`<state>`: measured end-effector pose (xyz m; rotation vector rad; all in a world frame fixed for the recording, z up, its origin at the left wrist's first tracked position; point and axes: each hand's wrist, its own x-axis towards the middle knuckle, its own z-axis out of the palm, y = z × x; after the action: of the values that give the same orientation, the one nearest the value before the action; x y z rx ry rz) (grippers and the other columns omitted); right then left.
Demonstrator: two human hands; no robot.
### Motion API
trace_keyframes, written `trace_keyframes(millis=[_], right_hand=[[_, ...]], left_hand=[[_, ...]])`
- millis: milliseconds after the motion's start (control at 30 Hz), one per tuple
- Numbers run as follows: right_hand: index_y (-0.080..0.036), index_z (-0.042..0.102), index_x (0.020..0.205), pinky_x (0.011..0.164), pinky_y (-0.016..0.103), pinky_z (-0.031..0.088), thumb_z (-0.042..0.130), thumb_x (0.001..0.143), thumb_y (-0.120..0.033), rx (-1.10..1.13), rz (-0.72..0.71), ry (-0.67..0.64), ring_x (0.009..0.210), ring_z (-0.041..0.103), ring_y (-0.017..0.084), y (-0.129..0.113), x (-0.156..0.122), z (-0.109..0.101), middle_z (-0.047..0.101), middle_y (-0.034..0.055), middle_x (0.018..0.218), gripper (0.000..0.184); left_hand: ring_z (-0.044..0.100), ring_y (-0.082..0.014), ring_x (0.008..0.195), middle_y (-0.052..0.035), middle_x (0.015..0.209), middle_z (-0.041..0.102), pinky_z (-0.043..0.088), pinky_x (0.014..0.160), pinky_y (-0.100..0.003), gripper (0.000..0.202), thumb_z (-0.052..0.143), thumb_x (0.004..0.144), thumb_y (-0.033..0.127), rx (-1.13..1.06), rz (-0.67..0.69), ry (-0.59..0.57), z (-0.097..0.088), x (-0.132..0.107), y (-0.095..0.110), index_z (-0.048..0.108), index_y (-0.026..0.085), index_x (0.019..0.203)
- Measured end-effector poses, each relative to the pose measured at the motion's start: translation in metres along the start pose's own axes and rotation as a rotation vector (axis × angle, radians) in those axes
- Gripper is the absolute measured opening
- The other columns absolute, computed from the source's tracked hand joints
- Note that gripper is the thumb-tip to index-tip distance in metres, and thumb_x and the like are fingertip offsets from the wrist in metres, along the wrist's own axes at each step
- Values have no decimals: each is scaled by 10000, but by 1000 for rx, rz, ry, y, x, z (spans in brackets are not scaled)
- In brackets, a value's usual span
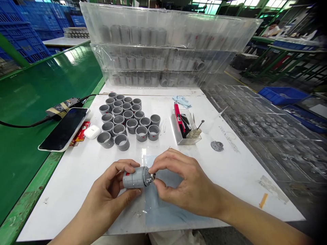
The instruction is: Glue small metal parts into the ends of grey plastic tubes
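Note:
My left hand (109,195) is closed around a grey cylindrical part (136,177), held on its side just above the white table (76,177). My right hand (184,183) pinches a small shiny metal piece (152,176) at the cylinder's right end with thumb and forefinger. A cluster of several grey sleeves (126,117) stands upright on the table beyond my hands. A small grey toothed disc (217,146) lies to the right of them.
A clear box (185,131) holds a red tool and small items. A phone (65,129), a white earbud case (92,131) and a cable lie at the left edge. Stacked clear trays (166,44) of grey parts stand at the back; empty clear trays (268,132) lie right.

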<state>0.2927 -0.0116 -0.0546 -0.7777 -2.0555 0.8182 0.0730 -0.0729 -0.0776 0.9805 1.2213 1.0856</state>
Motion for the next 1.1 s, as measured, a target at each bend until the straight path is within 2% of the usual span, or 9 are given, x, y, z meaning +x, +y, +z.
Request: trace_keyframes(millis=[333,733,933,1000,1100], right_hand=[[-192,734,983,835,291,580,703,745,-43,-1,1,1,898,685,158,-1,0,1,735,22,935,283],[-140,758,999,835,278,579,716,759,-42,43,-20,-4,908,687,156,2,-2,3,734,54,953,263],[-190,782,1095,847,258,574,728,870,-142,112,148,-94,957,701,140,5,-1,-5,749,44,1050,236],[-216,773,1096,819,250,560,734,893,-185,91,230,-124,912,697,125,3,-1,-9,763,9,1037,209],[-233,769,1001,775,246,531,737,910,-229,30,351,-134,850,692,116,-2,-9,-15,773,-32,960,97]], left_hand=[[663,-158,1072,8,1212,670,565,878,-192,294,799,780,108,-6,14,6,1,0,-1,677,290,975],[660,-148,1054,29,1200,682,563,874,-187,284,811,778,118,9,-10,-11,0,1,1,689,296,962],[714,-163,991,28,1155,734,603,811,-213,306,828,778,165,38,-56,29,4,-2,8,731,311,1029],[714,-180,1031,34,1177,731,604,828,-230,313,836,779,204,65,-38,43,3,-3,8,744,329,1051],[673,-222,1142,34,1242,713,590,837,-253,334,852,786,291,195,32,28,3,-3,6,749,356,1097]])
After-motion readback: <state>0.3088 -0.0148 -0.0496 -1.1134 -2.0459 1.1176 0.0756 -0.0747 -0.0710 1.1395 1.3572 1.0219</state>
